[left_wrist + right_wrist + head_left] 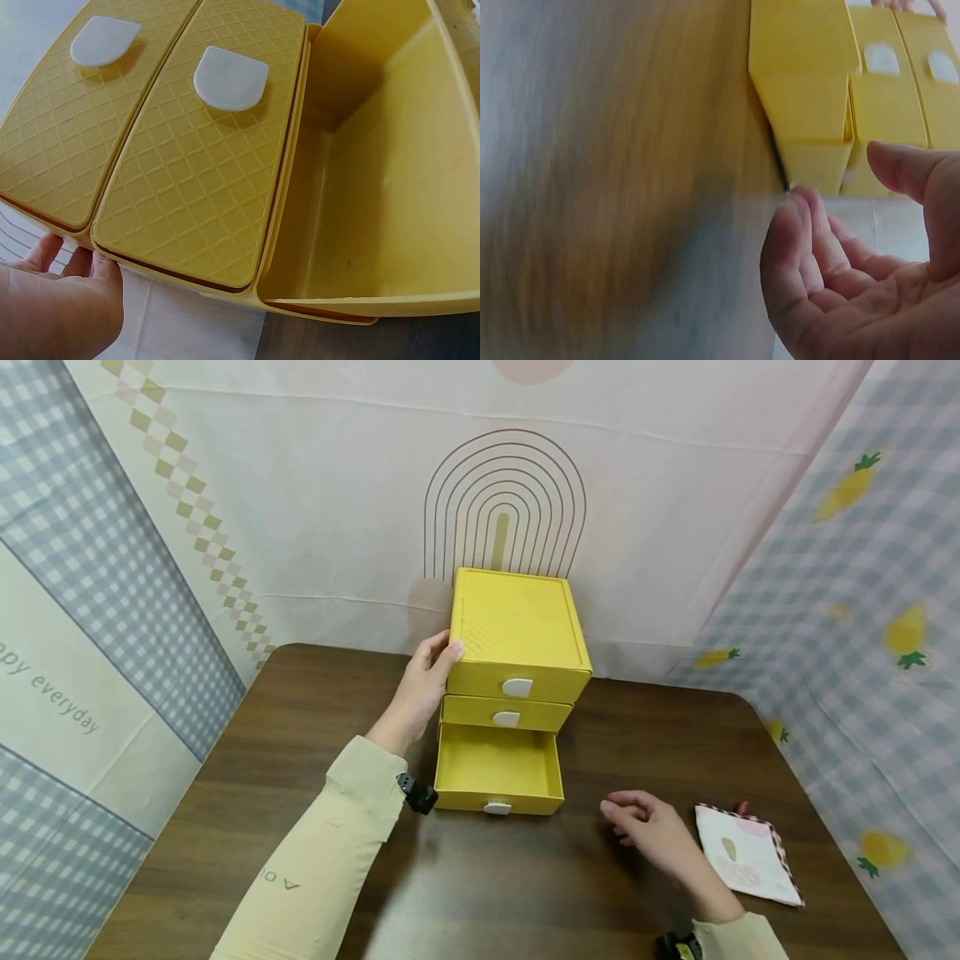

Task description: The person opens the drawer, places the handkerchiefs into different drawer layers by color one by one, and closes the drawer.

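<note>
A yellow three-drawer storage box [521, 618] stands at the back of the table with white tabs on its drawer fronts. Its bottom drawer [498, 760] is pulled out and nothing shows inside; the upper two drawers [199, 150] are closed. My left hand [420, 689] rests against the box's upper left side, thumb at the top edge. In the left wrist view, its fingertips touch the side near the top drawers. My right hand [652, 831] is over the table to the right of the pulled-out drawer, its fingers loosely bent and holding nothing.
A white cloth pad [750, 856] with a checked border lies right of my right hand, a small red item [742, 808] at its far edge. Patterned cloth [337, 510] hangs behind and beside the brown wooden table [300, 727].
</note>
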`<state>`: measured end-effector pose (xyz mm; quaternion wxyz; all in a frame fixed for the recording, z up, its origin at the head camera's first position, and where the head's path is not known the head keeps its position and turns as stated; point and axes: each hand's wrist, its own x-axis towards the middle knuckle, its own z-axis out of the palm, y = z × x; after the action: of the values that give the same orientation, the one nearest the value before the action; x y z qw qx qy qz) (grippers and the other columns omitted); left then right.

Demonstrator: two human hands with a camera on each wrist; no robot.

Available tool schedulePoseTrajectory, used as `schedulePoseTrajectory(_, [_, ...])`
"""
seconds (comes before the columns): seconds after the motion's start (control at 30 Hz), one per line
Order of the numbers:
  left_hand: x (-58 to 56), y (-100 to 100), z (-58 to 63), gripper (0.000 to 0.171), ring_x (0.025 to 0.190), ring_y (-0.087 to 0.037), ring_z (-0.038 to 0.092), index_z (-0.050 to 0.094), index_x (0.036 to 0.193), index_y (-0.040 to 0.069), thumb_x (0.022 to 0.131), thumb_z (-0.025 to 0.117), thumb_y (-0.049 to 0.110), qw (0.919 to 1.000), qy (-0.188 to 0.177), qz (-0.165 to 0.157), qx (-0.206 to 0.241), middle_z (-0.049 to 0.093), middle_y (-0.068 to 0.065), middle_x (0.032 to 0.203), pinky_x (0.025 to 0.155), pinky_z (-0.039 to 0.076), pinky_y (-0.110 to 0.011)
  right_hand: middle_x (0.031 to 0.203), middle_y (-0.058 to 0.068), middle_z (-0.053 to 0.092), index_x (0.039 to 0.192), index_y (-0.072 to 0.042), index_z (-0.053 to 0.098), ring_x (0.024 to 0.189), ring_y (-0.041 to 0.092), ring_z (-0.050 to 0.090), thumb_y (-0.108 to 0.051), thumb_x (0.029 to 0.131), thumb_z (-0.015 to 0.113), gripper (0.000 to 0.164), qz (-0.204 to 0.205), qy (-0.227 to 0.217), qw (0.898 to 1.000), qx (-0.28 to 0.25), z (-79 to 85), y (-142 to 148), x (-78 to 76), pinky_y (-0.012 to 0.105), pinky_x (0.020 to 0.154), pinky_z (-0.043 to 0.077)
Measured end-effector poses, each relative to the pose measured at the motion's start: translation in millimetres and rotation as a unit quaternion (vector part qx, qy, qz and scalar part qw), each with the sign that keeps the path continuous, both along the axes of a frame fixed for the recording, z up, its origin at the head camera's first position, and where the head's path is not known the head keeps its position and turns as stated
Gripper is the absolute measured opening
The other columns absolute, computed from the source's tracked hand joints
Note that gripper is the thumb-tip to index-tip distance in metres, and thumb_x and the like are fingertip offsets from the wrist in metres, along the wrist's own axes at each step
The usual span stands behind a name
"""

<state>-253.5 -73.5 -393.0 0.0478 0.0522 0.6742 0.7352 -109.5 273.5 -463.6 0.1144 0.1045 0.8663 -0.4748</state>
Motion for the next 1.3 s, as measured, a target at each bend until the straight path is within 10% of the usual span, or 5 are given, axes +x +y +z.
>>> schedulePoseTrajectory(0.37, [1.6,2.3,0.6,0.069,0.124,-0.016,0.045,0.037,0.147,0.023,0.091,0.058,0.056,0.9999,-0.004,0.001,0.012,0.039,0.001,0.144,0.105,0.037,-0.037,0.122,0.019,0.061,0.135,0.000,0.050,0.106,0.030,0.058,-0.058,0.090,0.058,0.073,-0.021,0.032,0.987,0.155,3.3,58.5,3.3,0.035,0.076,0.051])
schedulePoseTrajectory(0.9, [1.1,1.9,0.6,0.069,0.124,-0.016,0.044,0.036,0.147,0.022,0.091,0.058,0.057,0.9999,-0.001,0.007,0.008,0.038,0.001,0.144,0.106,0.036,-0.036,0.121,0.027,0.058,0.130,0.006,0.050,0.105,0.040,0.057,-0.046,0.094,0.057,0.064,-0.112,0.012,0.967,0.229,-4.6,111.0,8.5,0.044,0.075,0.048])
schedulePoseTrajectory(1.3, [0.1,1.7,1.3,0.072,0.127,-0.016,0.041,0.036,0.147,0.022,0.090,0.058,0.059,1.0000,0.002,0.006,0.001,0.037,0.000,0.147,0.107,0.034,-0.036,0.131,0.046,0.031,0.135,0.013,0.037,0.113,0.063,0.029,-0.041,0.090,0.062,0.075,-0.110,-0.032,0.954,0.277,-11.2,131.1,8.4,0.067,0.086,0.030])
